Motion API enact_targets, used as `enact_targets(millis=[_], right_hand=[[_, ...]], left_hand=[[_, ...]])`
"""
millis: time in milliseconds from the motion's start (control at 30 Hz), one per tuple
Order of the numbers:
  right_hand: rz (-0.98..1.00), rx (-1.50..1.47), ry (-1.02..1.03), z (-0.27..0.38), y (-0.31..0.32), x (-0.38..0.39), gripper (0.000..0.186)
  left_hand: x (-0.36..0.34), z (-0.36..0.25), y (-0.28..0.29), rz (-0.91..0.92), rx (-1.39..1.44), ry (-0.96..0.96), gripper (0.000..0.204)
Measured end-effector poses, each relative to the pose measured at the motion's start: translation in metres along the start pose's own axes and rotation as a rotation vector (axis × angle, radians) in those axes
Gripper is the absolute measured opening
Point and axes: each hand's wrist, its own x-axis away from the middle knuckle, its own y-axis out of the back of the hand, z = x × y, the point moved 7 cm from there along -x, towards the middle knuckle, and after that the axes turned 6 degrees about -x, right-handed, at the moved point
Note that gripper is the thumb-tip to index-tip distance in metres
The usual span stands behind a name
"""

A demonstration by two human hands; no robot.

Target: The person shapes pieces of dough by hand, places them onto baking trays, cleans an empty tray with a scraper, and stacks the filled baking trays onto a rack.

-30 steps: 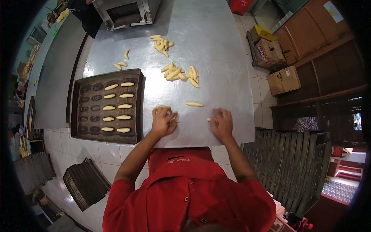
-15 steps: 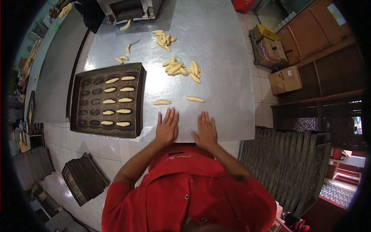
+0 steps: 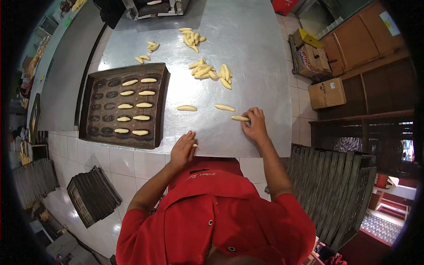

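Observation:
My right hand [image 3: 255, 124] is at the right of the metal table, its fingers pinching one end of a pale dough roll [image 3: 239, 118]. My left hand [image 3: 182, 149] rests near the table's front edge, fingers curled over another dough roll [image 3: 195, 145] that shows only as a small tip. Beyond my hands, two longer dough rolls, a left one [image 3: 187, 107] and a right one [image 3: 225, 107], lie apart. Farther back sit a near pile of dough pieces [image 3: 203, 70] and a far pile [image 3: 193, 39].
A dark baking tray [image 3: 163, 101] at the left has two columns of hollows filled with dough rolls and two bare columns. A metal machine [image 3: 179, 8] stands at the far edge with a dough piece in its mouth. Stacked trays [image 3: 327, 190] stand right, beside the table.
Both hands lay flat before; now the right has moved right and forward onto a dough roll, and the left has curled over another. More dough pieces lie near the machine.

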Motion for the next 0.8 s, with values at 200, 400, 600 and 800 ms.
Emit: enact_targets(millis=[200,400,600,800], right_hand=[[-0.378,-0.449,-0.178,0.049,-0.013,-0.020,0.022],[-0.176,-0.125,0.271,0.090,-0.051,-0.040,0.025],[-0.157,-0.005,0.009,0.061,-0.051,-0.058,0.028],[0.089,-0.503,0.235,0.163,-0.114,-0.081,0.026]], left_hand=[[-0.036,0.025,-0.012,-0.142,0.714,0.812,0.021],[-0.056,0.039,-0.067,-0.503,1.915,1.058,0.032],[-0.032,0.042,-0.042,-0.486,1.866,1.160,0.033],[-0.027,0.066,0.004,-0.658,1.856,0.976,0.039]])
